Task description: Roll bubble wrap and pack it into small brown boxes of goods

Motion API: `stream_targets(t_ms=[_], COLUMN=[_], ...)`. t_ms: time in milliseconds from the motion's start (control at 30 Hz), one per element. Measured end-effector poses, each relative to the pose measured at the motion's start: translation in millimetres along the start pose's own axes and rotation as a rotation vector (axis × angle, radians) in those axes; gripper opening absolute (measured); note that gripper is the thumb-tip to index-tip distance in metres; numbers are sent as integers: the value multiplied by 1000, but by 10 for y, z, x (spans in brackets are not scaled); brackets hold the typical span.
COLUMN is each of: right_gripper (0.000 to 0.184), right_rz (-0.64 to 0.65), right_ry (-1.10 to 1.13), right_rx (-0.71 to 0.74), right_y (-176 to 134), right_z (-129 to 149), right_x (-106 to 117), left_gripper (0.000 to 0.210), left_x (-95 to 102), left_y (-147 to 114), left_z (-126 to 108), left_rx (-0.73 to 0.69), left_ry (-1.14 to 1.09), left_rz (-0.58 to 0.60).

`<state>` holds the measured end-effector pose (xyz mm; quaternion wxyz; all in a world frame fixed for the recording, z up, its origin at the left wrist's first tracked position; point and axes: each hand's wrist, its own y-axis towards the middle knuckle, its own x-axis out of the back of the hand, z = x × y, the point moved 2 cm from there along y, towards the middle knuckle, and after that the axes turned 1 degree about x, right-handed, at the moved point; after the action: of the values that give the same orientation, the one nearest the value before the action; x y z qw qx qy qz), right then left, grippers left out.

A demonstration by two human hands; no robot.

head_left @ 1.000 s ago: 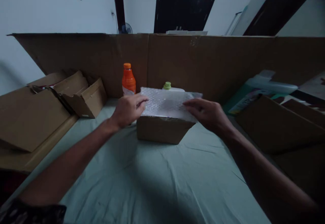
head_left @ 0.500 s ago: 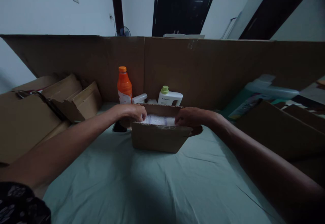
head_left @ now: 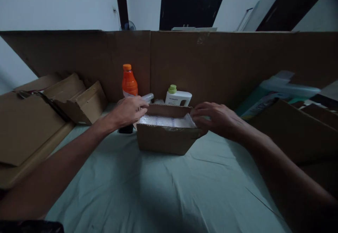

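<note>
A small open cardboard box [head_left: 163, 141] stands upright on the green cloth, between my two hands. Bubble wrap [head_left: 163, 121] lies inside it just below the rim, and what it covers is hidden. At the box's left end is my left hand [head_left: 129, 110], fingers loosely bent and apart, with nothing visible in them. My right hand [head_left: 218, 118] reaches to the right end, its fingers spread beside the end flap. Whether the fingertips touch the flaps is hard to tell.
Behind the box stand an orange bottle [head_left: 129, 81] and a white bottle with a green cap [head_left: 178, 97]. A clear roll [head_left: 148, 97] lies between them. Cardboard boxes [head_left: 87, 101] fill the left; a large teal jug [head_left: 266, 97] leans at right. A cardboard wall [head_left: 224, 67] closes the back.
Both hands have come up out of the box and moved outward to its ends, fingers loosening. The bubble wrap now shows more fully, with a corner standing up at right.
</note>
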<state>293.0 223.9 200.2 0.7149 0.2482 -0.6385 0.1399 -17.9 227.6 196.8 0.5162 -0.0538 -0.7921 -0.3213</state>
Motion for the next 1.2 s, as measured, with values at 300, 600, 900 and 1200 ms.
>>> stream_targets(t_ms=[300,600,900,1200], right_gripper=[63,46,42,46], right_rz=[-181,-236,-122,77], right_ry=[477,548,746,741], right_rx=[-345,-397,76,144], right_y=[-761,-674,65,1670], right_z=[-19,34,1387,3068], right_x=[-834,-1072,-1229,-1911], left_gripper=[68,77,58,73], left_x=[-920,-1183,-543,-298], left_y=[-1077,-935,-2557,-3198], left_z=[161,-398,-281,825], left_rx=[432,382,953,1136], left_ry=[-555,-922,-669,-354], left_rz=[-327,-288,-638,-1024])
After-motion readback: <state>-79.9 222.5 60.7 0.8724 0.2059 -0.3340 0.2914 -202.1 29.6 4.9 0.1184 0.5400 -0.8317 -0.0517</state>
